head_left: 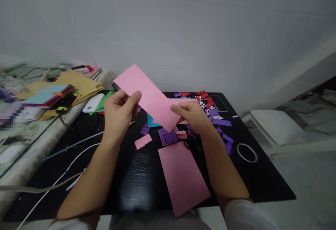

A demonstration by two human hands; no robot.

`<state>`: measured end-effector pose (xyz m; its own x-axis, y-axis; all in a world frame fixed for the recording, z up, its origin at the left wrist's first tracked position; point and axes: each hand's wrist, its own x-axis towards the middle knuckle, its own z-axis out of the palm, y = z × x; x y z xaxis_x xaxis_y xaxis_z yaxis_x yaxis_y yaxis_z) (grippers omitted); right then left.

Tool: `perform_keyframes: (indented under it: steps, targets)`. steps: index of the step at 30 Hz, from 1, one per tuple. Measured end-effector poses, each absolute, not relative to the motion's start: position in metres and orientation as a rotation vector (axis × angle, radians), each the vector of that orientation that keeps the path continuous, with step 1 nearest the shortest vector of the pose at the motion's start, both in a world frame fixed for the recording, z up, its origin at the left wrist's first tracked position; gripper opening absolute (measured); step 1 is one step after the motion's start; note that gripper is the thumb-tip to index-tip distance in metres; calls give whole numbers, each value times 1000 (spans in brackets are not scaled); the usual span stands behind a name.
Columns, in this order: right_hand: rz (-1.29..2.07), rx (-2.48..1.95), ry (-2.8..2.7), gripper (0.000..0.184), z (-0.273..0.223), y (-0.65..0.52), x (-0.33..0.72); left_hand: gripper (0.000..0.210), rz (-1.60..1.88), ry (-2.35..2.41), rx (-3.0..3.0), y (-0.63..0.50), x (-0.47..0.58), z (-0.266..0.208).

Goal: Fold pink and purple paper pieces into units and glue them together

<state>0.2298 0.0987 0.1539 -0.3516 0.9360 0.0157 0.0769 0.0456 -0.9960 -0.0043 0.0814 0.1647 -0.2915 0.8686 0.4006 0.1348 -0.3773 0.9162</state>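
Observation:
A long strip of pink paper (151, 95) is held up above the black table, slanting down from upper left to lower right. My left hand (122, 107) pinches its left edge, thumb on top. At its lower right end, my right hand (190, 114) grips the strip between thumb and fingers. Below lies a larger pink sheet (183, 177), partly over the table's front edge. Black scissors (193, 141) rest beside my right forearm. Close by are folded purple paper pieces (168, 137) and a small pink piece (143, 141). Part of a blue sheet (152, 121) shows behind the strip.
Red and white scraps (206, 100) and purple strips (222, 122) are scattered on the table's right side, near a clear ring (247, 152). White cables (65, 172) cross the left side. A glass-topped surface at left bears brown envelopes (78, 84) and a notebook (47, 96). A white stool (273, 126) stands right.

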Motion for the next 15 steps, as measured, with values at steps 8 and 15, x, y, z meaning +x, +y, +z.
perform_keyframes:
  steps: [8,15]
  targets:
    - [1264,-1048,-1556,49,152,100,226,15,1680,1278,1382,81,-4,166]
    - [1249,-869,-1429,72,156,96,228,19,1313,1226,1544,78,1,163]
